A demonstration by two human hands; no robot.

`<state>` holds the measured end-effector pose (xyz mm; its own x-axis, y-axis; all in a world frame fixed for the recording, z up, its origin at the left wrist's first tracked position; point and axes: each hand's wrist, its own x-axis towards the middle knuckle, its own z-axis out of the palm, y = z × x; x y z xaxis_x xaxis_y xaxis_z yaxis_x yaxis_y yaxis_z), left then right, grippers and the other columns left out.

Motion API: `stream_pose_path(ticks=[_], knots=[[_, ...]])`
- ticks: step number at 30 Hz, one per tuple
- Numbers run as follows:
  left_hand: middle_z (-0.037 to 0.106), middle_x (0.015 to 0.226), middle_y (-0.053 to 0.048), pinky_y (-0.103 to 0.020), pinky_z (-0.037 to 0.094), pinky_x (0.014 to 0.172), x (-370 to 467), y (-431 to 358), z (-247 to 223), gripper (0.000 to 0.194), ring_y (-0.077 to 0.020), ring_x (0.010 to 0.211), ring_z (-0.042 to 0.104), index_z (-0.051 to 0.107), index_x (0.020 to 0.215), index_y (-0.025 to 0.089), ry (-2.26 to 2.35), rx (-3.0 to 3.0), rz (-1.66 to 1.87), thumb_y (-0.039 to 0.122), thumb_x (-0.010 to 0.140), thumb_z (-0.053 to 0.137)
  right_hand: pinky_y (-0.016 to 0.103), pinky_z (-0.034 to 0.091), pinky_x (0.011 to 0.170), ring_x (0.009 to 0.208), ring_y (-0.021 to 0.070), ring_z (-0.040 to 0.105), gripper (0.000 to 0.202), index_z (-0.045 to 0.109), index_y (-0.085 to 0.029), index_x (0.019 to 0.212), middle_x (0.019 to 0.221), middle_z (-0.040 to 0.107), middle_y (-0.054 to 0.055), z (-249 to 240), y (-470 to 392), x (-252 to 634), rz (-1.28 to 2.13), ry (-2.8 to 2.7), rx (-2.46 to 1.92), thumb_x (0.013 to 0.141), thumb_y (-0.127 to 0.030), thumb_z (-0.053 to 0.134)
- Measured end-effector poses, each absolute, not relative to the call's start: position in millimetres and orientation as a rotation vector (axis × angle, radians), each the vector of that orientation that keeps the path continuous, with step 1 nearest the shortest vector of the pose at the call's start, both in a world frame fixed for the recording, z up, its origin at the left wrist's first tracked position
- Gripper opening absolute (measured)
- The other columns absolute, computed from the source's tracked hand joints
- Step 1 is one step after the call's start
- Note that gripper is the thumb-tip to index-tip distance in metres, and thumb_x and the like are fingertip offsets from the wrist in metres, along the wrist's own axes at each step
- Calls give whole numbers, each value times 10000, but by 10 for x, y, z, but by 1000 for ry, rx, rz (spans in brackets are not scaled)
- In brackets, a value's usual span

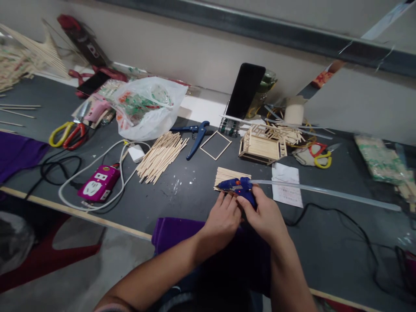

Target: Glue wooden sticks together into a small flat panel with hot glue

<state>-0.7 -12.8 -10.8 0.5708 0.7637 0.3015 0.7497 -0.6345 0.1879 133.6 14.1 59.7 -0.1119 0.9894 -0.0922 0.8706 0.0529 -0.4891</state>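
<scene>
The blue plastic glue gun (238, 186) partly hides the flat row of pale wooden sticks (232, 172). Writing on the creased white paper (286, 177) is too small to read. The left edge crops a purple cloth (19, 154).

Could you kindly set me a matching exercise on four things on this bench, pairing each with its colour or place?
Things:
1. Glue gun
2. Socket box
3. Plastic bag
4. Square stick frame

Colour or place:
A. Magenta
B. Between the blue cutter and the wooden model
C. White and see-through
D. Held in the right hand

Right pairs: 1-D, 2-A, 3-C, 4-B.
</scene>
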Motion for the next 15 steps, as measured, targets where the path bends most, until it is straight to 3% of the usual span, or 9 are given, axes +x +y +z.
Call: stream_pose_path(ticks=[15], knots=[[605, 1239, -195, -482, 308, 1116, 6, -133, -128, 348, -311, 1267, 489, 582, 1191, 52, 1335, 2742, 599, 248, 939, 445, 284, 416, 533, 580, 236, 651, 386, 567, -163, 1123, 685, 690, 62, 602, 134, 1340, 643, -2068, -1894, 881, -425, 421]])
